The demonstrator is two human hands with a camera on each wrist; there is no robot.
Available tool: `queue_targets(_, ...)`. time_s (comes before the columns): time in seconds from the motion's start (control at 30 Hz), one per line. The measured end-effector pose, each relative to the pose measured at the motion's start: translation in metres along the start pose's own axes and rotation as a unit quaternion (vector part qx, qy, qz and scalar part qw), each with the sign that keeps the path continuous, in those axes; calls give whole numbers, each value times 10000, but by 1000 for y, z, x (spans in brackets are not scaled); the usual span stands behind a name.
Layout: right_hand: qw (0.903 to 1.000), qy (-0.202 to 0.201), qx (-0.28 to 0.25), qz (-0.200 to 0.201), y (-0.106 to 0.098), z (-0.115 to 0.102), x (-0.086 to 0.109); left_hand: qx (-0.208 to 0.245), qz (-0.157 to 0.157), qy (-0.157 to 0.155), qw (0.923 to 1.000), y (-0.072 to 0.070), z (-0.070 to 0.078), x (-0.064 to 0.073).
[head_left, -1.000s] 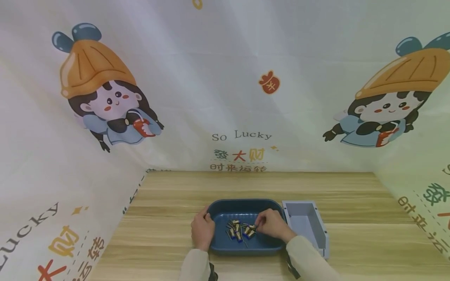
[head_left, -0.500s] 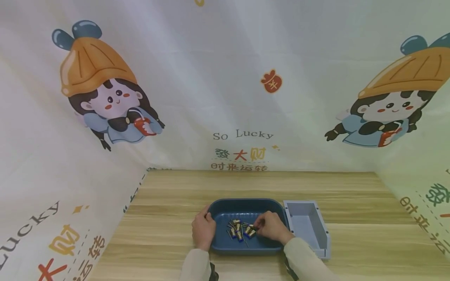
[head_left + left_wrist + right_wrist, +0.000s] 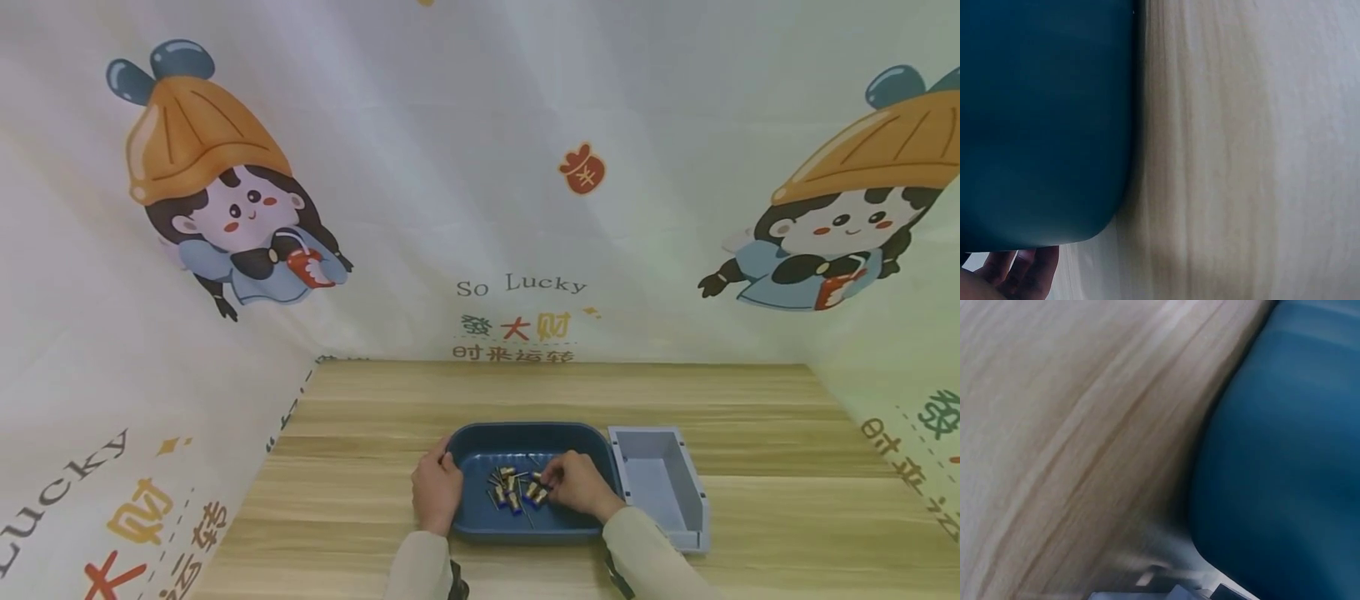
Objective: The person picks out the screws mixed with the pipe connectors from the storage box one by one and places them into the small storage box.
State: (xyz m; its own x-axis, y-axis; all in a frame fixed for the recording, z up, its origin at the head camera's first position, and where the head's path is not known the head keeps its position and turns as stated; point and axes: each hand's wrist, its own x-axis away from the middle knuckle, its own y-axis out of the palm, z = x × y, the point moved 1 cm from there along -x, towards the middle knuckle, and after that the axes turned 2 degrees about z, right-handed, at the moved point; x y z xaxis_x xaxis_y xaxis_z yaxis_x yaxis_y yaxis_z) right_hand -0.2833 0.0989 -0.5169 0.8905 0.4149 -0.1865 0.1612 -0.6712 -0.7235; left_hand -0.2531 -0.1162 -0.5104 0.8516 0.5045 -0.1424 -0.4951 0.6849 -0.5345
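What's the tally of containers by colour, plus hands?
Blue tray: 1
Grey bin: 1
Hands: 2 (left hand, right hand)
Total: 4
Left out: the small metal parts in the tray, which overlap and are too small to count reliably.

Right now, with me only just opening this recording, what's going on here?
A person has their left grip on the left end of a dark blue tray on a wooden table. Their right grip reaches inside, fingertips at a cluster of small brass-coloured pieces; whether it pinches one is unclear. Thin dark pins lie among them. A grey bin stands close by the tray's right end.
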Motion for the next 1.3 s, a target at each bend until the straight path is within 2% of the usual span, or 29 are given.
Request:
queue_targets(0.2, 9998, 89, 134, 75, 1, 1, -1, -3, 37, 33, 10000, 1, 2, -1)
queue_targets(0.47, 9998, -74, 135, 101, 10, -4, -7, -115, 82, 48, 9999, -7, -3, -5)
queue_targets(0.8, 10000, 15, 69, 52, 11, -5, -3, -133, 18, -30, 9999, -4, -5, -3)
queue_targets(1.03, 9997, 0, 178, 172, 9, -4, -3, -99, -19, -14, 9999, -2, -3, -4)
queue_targets(1.3, 9986, 375, 324, 163, 5, -1, 1, -143, -86, -7, 9999, 2, -1, -2)
